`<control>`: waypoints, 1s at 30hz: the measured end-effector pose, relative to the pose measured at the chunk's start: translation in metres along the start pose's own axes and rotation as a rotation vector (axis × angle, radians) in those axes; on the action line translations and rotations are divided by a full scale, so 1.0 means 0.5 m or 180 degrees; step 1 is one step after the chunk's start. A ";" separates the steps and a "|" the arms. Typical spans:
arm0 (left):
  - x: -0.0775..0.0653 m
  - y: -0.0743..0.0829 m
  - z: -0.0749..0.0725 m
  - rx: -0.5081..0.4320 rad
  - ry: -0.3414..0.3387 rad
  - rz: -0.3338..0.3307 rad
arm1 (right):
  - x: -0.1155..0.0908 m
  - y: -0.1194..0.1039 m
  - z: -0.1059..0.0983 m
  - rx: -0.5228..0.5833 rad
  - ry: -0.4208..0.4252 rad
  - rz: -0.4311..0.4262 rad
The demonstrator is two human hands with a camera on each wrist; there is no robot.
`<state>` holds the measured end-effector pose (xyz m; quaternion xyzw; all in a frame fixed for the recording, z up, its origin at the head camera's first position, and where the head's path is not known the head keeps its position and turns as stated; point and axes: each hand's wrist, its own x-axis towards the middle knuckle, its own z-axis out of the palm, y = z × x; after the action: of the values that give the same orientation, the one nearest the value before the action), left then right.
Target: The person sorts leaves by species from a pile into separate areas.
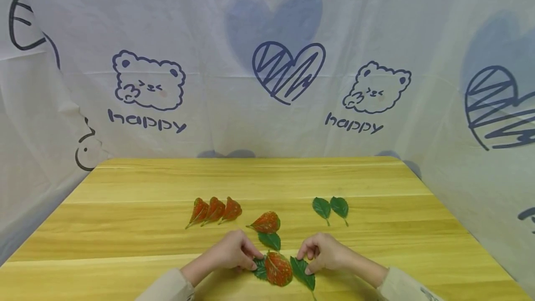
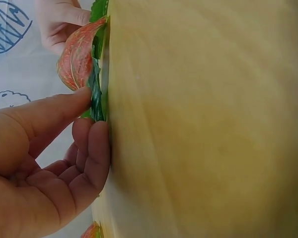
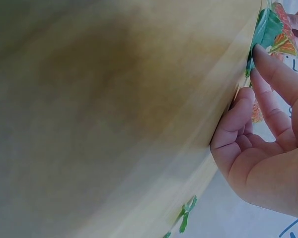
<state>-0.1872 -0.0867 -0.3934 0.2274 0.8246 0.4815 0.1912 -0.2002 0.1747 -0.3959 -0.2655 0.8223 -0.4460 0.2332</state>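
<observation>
Near the table's front edge lies a red, speckled leaf (image 1: 278, 269) between two green leaves. My left hand (image 1: 236, 251) pinches the green leaf (image 1: 260, 268) on its left, which is partly under the red one; the left wrist view shows thumb and fingertips on this dark green leaf (image 2: 96, 94). On the other side, my right hand (image 1: 325, 252) pinches the second green leaf (image 1: 302, 271) between thumb and index finger, low over the table. Just behind, another red leaf (image 1: 266, 222) lies above a green leaf (image 1: 270, 240), touching it.
Several red leaves (image 1: 215, 210) lie in an overlapping row at the back left of the wooden table (image 1: 138, 185). Two green leaves (image 1: 322, 207) lie side by side at the back right. A white printed cloth (image 1: 217, 106) hangs behind the table.
</observation>
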 end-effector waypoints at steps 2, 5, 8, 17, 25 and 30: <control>0.000 0.001 0.000 0.0068 -0.0003 0.0000 | 0.000 0.000 -0.001 0.0007 0.0001 0.0011; 0.001 0.003 -0.001 0.0127 -0.0014 -0.0024 | 0.001 -0.001 -0.002 0.0024 -0.0009 -0.0002; 0.002 0.004 0.000 0.0172 -0.0033 -0.0069 | 0.001 -0.003 -0.003 0.0032 -0.0039 -0.0026; 0.003 0.005 0.002 0.0258 -0.0066 -0.0119 | 0.004 -0.008 -0.007 0.0077 -0.0033 -0.0081; 0.003 0.006 0.002 0.0272 -0.0075 -0.0091 | 0.030 -0.019 -0.004 -0.0255 0.0240 -0.0205; 0.004 0.006 0.002 0.0244 -0.0098 -0.0068 | 0.047 -0.030 0.000 -0.0394 0.0334 -0.0227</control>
<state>-0.1877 -0.0838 -0.3915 0.2330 0.8418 0.4440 0.2001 -0.2143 0.1527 -0.3865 -0.2848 0.8495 -0.4156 0.1568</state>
